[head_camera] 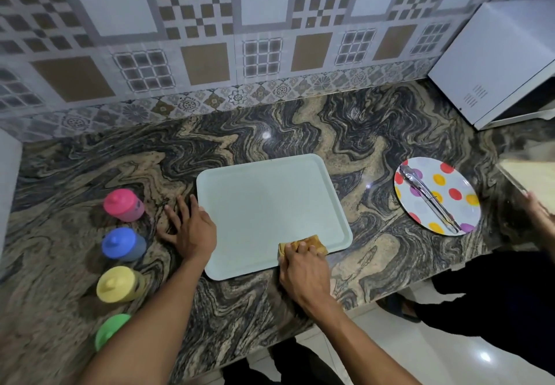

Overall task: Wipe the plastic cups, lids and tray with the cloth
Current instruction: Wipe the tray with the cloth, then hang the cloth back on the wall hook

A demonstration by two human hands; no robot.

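Observation:
A pale green tray (267, 204) lies flat in the middle of the marbled counter. My right hand (303, 267) presses a folded tan cloth (312, 242) onto the tray's near edge, towards its right corner. My left hand (189, 228) rests flat on the counter with fingers spread, touching the tray's left rim. Left of it stand lidded plastic cups in a column: pink (123, 205), blue (121, 244), yellow (118, 284) and green (109, 329), the green one partly hidden by my left forearm.
A polka-dot plate (450, 186) with metal tongs (431, 198) lies to the right. Another person's hand (537, 213) reaches in at the far right by a board. A white appliance (495, 63) stands at the back right. The counter edge runs just behind my wrists.

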